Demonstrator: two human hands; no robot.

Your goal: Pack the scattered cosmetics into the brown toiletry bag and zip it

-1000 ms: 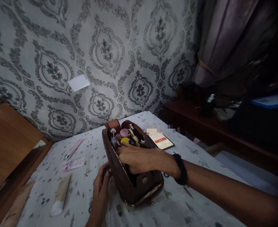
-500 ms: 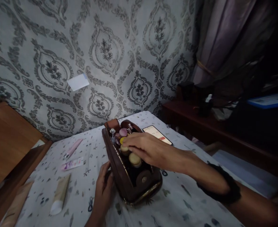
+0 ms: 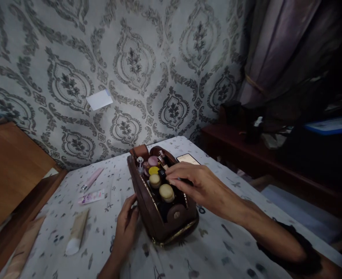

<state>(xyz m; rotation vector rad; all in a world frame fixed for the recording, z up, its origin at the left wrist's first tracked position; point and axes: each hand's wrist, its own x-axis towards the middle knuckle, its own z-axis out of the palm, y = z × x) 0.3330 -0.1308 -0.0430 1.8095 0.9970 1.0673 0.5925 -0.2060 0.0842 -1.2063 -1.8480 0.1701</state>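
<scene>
An unzipped brown bag [image 3: 147, 209] lies on the patterned white cloth, filled with small bottles and jars. Inside show a yellow lid [image 3: 153, 171], two beige-lidded jars [image 3: 166, 192], a pink round item [image 3: 152, 161] and a silver-capped bottle [image 3: 140, 163]. My right hand [image 3: 196, 182] reaches over the bag's right side, its fingertips pinched on a small black-capped item [image 3: 162, 173] among the contents. Against the bag's left side rests my left hand [image 3: 126, 221], fingers bent and close together, touching its outer wall.
Left of the bag lie a pink tube [image 3: 92, 178], a white-and-pink tube [image 3: 91, 197], a beige tube [image 3: 78, 232] and a larger tan tube [image 3: 24, 248]. A phone [image 3: 188, 158] lies behind my right hand. A wooden panel [image 3: 14, 170] borders the left.
My right hand has moved right from over the yellow lid and beige jar, uncovering them, and now pinches the black-capped item. My left hand stays at the bag's side.
</scene>
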